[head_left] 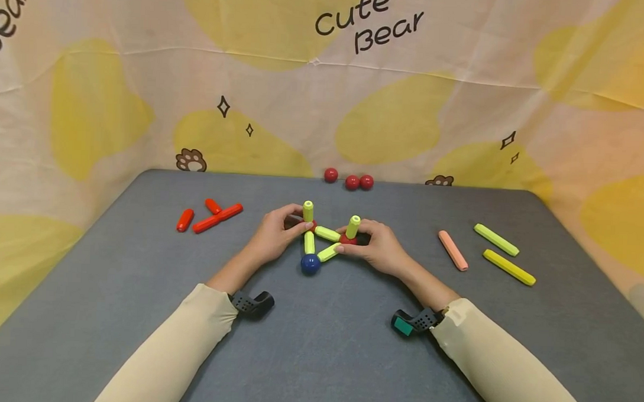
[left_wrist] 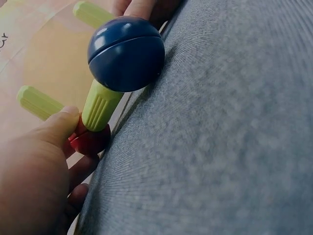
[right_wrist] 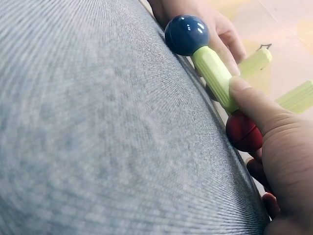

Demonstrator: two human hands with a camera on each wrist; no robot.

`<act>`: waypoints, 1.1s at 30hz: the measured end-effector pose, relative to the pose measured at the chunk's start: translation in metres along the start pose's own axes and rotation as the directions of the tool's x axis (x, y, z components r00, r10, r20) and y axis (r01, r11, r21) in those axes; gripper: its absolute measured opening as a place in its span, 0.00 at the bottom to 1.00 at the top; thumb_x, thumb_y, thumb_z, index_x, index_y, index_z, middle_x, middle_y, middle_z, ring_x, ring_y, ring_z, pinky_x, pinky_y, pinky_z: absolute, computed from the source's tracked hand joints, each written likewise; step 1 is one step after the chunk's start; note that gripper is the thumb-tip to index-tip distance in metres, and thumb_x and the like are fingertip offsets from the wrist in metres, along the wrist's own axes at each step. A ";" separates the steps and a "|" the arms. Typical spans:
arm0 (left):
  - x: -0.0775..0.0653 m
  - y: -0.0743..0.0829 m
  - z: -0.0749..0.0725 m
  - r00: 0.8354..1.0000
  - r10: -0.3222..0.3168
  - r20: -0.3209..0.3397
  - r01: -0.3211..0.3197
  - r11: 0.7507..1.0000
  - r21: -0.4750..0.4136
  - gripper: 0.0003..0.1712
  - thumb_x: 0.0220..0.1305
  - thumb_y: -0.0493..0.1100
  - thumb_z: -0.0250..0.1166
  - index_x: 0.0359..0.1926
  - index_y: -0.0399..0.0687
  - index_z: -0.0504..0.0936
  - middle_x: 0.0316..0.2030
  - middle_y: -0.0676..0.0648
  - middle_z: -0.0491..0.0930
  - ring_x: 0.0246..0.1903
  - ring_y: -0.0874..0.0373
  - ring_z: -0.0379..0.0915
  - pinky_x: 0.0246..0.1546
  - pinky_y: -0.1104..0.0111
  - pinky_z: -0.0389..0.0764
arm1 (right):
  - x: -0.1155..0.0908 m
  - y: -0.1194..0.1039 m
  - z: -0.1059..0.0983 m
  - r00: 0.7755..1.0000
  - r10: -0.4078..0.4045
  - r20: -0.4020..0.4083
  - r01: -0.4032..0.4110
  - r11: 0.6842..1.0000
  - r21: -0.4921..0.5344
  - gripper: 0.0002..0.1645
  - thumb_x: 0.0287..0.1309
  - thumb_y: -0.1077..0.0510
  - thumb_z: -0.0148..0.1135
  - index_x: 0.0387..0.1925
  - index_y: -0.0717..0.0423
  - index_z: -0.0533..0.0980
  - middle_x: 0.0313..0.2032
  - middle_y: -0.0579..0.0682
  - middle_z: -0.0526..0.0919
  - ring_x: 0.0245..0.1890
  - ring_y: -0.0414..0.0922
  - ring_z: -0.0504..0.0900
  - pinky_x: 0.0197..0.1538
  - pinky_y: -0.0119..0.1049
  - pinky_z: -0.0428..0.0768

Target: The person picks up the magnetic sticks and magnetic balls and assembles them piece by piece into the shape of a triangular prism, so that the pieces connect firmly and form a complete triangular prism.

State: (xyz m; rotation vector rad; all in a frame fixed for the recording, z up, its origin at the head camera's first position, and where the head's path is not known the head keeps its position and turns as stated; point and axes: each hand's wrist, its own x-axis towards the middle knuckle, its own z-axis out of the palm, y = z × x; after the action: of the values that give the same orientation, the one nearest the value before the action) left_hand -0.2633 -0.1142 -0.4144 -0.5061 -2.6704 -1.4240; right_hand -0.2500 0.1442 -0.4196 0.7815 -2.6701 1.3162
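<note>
We noted the left hand (head_left: 274,233) pinching one glossy red ball (left_wrist: 93,142), the right hand (head_left: 380,248) a second red ball (right_wrist: 243,131); lime-green ribbed rods (head_left: 309,243) joined both to a blue ball (head_left: 310,264).

"Where's the ball-and-rod triangle (head_left: 328,234)?"
"Centre of the worktop (head_left: 317,343), between the left hand (head_left: 276,234) and the right hand (head_left: 380,246): one ball (head_left: 310,264) in front, two behind, each of those under an upright rod (head_left: 353,228)."
"And the loose balls (head_left: 351,182)?"
"Three, along the far edge, behind the triangle."
"The loose rods (head_left: 218,218)?"
"Three toward the far left corner, two of them touching; three more rods (head_left: 509,267) toward the right edge."
</note>
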 end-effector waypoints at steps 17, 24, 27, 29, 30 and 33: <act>-0.003 -0.014 -0.079 0.975 -0.039 -0.219 0.092 0.967 0.239 0.17 0.68 0.37 0.65 0.56 0.41 0.82 0.54 0.37 0.83 0.53 0.42 0.79 0.56 0.48 0.80 | 0.001 0.000 -0.002 1.000 0.014 -0.026 -0.012 0.997 0.076 0.11 0.51 0.49 0.79 0.31 0.47 0.85 0.47 0.46 0.88 0.45 0.43 0.78 0.48 0.40 0.73; -0.009 -0.013 -0.090 0.930 -0.142 -0.340 0.261 0.905 0.335 0.19 0.63 0.35 0.65 0.55 0.42 0.84 0.56 0.35 0.81 0.56 0.38 0.75 0.54 0.46 0.76 | 0.001 -0.001 -0.002 0.999 0.031 -0.035 -0.028 0.997 0.066 0.12 0.50 0.47 0.80 0.29 0.46 0.83 0.48 0.44 0.88 0.48 0.42 0.79 0.50 0.39 0.73; -0.009 -0.015 -0.089 0.918 -0.134 -0.373 0.276 0.891 0.360 0.19 0.61 0.35 0.65 0.55 0.43 0.85 0.55 0.34 0.83 0.55 0.37 0.76 0.48 0.47 0.78 | 0.001 0.000 -0.002 0.999 0.035 -0.034 -0.033 0.997 0.065 0.12 0.50 0.47 0.80 0.29 0.45 0.83 0.48 0.44 0.88 0.48 0.43 0.80 0.51 0.40 0.72; -0.010 -0.018 -0.089 0.915 -0.133 -0.382 0.284 0.882 0.375 0.20 0.61 0.35 0.64 0.55 0.43 0.84 0.54 0.34 0.83 0.54 0.36 0.76 0.45 0.47 0.78 | 0.000 0.001 -0.002 0.999 0.037 -0.034 -0.035 0.997 0.071 0.12 0.49 0.48 0.80 0.29 0.46 0.83 0.47 0.44 0.88 0.49 0.43 0.80 0.51 0.40 0.72; -0.010 -0.020 -0.089 0.915 -0.135 -0.380 0.289 0.877 0.385 0.21 0.61 0.34 0.63 0.56 0.43 0.84 0.55 0.34 0.83 0.55 0.36 0.76 0.46 0.47 0.78 | 0.000 0.001 -0.002 0.999 0.038 -0.034 -0.035 0.997 0.072 0.12 0.49 0.48 0.80 0.29 0.46 0.83 0.47 0.44 0.88 0.49 0.43 0.80 0.51 0.40 0.73; -0.012 -0.024 -0.087 0.924 -0.157 -0.348 0.301 0.860 0.412 0.22 0.64 0.34 0.59 0.59 0.40 0.81 0.56 0.33 0.82 0.55 0.34 0.77 0.49 0.44 0.78 | 0.001 0.001 -0.002 0.998 0.046 -0.033 -0.044 0.997 0.060 0.12 0.50 0.48 0.80 0.30 0.46 0.84 0.47 0.44 0.88 0.48 0.43 0.80 0.51 0.40 0.73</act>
State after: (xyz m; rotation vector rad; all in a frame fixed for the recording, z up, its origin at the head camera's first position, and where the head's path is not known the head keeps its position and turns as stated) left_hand -0.2678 -0.2009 -0.3866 0.0782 -2.7320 -0.7647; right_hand -0.2516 0.1465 -0.4188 0.7022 -2.6481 1.4114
